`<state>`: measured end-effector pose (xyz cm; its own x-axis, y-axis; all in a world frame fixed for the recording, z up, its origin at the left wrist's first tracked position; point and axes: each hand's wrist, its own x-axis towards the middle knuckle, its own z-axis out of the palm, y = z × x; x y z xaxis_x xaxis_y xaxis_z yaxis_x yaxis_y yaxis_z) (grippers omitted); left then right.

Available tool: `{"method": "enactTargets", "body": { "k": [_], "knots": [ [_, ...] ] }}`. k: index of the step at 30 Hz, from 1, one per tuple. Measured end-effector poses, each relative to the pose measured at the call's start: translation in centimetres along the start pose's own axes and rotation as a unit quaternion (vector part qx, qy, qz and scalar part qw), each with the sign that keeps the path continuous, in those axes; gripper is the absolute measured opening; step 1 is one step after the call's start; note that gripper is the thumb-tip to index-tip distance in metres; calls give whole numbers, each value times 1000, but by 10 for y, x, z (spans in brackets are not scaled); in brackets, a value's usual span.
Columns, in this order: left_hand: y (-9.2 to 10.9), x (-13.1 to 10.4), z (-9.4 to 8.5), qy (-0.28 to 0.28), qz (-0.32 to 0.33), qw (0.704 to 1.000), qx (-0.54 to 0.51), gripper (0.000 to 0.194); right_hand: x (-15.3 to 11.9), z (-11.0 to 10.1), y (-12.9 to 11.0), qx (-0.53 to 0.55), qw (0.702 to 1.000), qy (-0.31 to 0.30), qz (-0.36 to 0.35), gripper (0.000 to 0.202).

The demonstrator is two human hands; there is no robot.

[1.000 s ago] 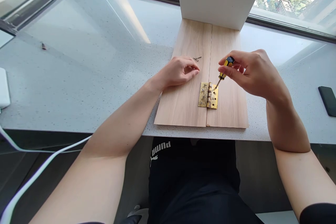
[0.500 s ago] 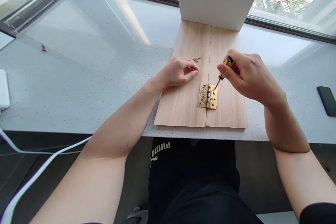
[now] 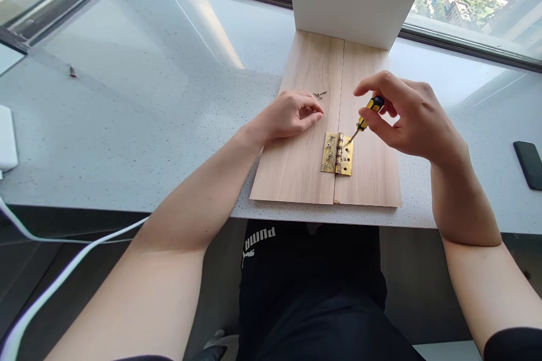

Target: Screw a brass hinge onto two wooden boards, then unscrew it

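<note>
A brass hinge (image 3: 337,154) lies across the seam between two light wooden boards (image 3: 296,180). My right hand (image 3: 400,115) holds a small yellow-and-black screwdriver (image 3: 372,108) by its handle, with the index finger lifted off. The screwdriver leans, its tip at the upper part of the hinge's right leaf. Resting on the left board, my left hand (image 3: 296,114) has its fingers curled and thumb near the index finger; whether anything is between them is hidden. A few loose screws (image 3: 320,95) lie just beyond its fingertips.
A white panel (image 3: 355,0) stands at the far end of the boards. On the speckled countertop (image 3: 148,124) are a black phone (image 3: 528,164) at the right, a white device (image 3: 7,138) at the left and a small dark object (image 3: 72,72). Windows lie behind.
My right index finger has lifted away from the screwdriver and the hand has opened somewhat. The screwdriver leans further to the right. My left hand stays in place, and the view has shifted slightly.
</note>
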<state>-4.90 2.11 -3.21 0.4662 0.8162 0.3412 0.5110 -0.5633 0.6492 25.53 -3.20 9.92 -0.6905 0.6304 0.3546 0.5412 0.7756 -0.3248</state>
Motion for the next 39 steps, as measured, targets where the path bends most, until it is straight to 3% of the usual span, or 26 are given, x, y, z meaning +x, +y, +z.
{"method": "enactTargets", "body": {
  "k": [6, 11, 13, 17, 20, 24, 30, 36, 39],
  "knots": [
    [-1, 0, 0, 2, 7, 1000, 0, 28, 1, 17, -1, -59, 996, 58, 13, 28],
    [0, -1, 0, -5, 5, 1000, -4, 28, 1, 37, -7, -75, 981, 172, 55, 20],
    [0, -1, 0, -5, 3, 1000, -8, 27, 0, 41, -10, -76, 976, 188, 75, 17],
    [0, -1, -1, -2, 1, 1000, -8, 27, 0, 30, -10, -22, 989, 119, 89, 24],
    [0, -1, -1, -3, 0, 1000, -6, 26, 0, 9, -6, 46, 995, 10, 84, 28],
    [-1, -1, 0, -3, 1, 1000, -2, 27, 0, -14, 2, 113, 980, -136, 87, 26],
    [-3, -1, 0, 1, 5, 1000, -1, 27, 3, -9, 18, 114, 989, -53, 72, 29],
    [-2, -1, 0, -2, 3, 1000, 5, 27, 5, 1, 30, 240, 965, -64, 79, 48],
    [-1, -1, -1, -5, 6, 1000, 5, 27, 6, 0, 37, 301, 945, -103, 68, 38]
  ]
}}
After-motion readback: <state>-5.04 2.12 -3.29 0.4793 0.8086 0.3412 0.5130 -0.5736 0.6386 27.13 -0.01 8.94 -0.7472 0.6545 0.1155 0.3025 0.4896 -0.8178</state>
